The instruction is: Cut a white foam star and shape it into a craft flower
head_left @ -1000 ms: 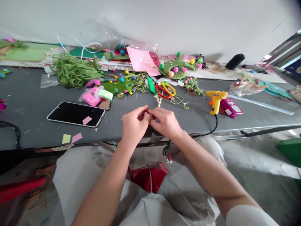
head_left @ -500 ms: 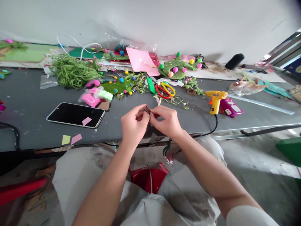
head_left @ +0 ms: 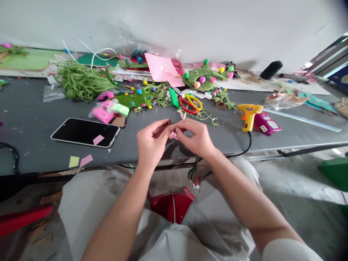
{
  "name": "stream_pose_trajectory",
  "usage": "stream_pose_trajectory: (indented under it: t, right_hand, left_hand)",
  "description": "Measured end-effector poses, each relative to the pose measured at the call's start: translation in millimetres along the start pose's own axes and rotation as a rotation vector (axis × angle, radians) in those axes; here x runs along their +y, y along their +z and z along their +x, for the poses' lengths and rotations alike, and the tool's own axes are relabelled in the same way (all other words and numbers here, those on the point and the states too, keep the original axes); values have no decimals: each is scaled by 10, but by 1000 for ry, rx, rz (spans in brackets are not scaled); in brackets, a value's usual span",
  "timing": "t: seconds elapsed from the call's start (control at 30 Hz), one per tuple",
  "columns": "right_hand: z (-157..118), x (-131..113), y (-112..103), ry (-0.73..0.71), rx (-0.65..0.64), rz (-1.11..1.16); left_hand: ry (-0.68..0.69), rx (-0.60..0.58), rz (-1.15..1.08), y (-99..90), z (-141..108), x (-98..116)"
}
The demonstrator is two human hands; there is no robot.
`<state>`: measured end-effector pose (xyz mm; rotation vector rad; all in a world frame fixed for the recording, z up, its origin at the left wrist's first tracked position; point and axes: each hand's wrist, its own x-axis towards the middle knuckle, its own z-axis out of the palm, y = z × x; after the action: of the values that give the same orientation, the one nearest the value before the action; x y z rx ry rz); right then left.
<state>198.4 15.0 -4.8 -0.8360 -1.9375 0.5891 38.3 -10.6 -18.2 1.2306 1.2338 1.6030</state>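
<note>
My left hand (head_left: 152, 141) and my right hand (head_left: 195, 139) meet over the front of the grey table, fingertips pinched together. Between the left fingers sits a small dark brown piece (head_left: 170, 122), mostly covered. A small pink piece (head_left: 173, 135), perhaps paper, shows below the fingertips, by the right thumb; I cannot tell whether it is joined to the brown one. Just beyond the hands lie scissors with red and yellow handles (head_left: 187, 105) and loose green yarn (head_left: 205, 116). Left of the hands is a phone (head_left: 81, 132) with a pink paper scrap (head_left: 98, 140) on it.
A yellow glue gun (head_left: 248, 116) stands at right beside a purple packet (head_left: 266, 124), its black cord running along the table edge. Farther back are a green yarn bundle (head_left: 84, 79), a yarn-wrapped form with pompoms (head_left: 201, 79) and pink paper (head_left: 160, 69). A ruler (head_left: 304, 120) lies right.
A pink piece now shows under my fingertips where none was visible before. My hands have come closer together, the fingers overlapping more. The view has shifted slightly.
</note>
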Motion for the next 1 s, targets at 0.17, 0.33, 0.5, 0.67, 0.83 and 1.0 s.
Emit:
stream_pose_trajectory:
  t: [0.17,0.33,0.5,0.67,0.83,1.0]
  right_hand:
    - [-12,13,5,58,-27,20]
    - [-21,47,9,85,-16,46]
    - [-27,41,8,34,-34,-22]
    - [-38,-11,-11,169,-69,165]
    - [-35,-21,10,316,2,344]
    - [-35,-29,57,341,94,335]
  left_hand:
    - [68,-12,119,-37,1,-37]
    - [157,-59,209,-88,14,-27]
    - [206,-48,248,-71,-15,-15]
    - [335,-34,355,-75,-42,10]
    - [518,-25,468,-96,-59,48]
    - [557,-5,484,-57,-90,29]
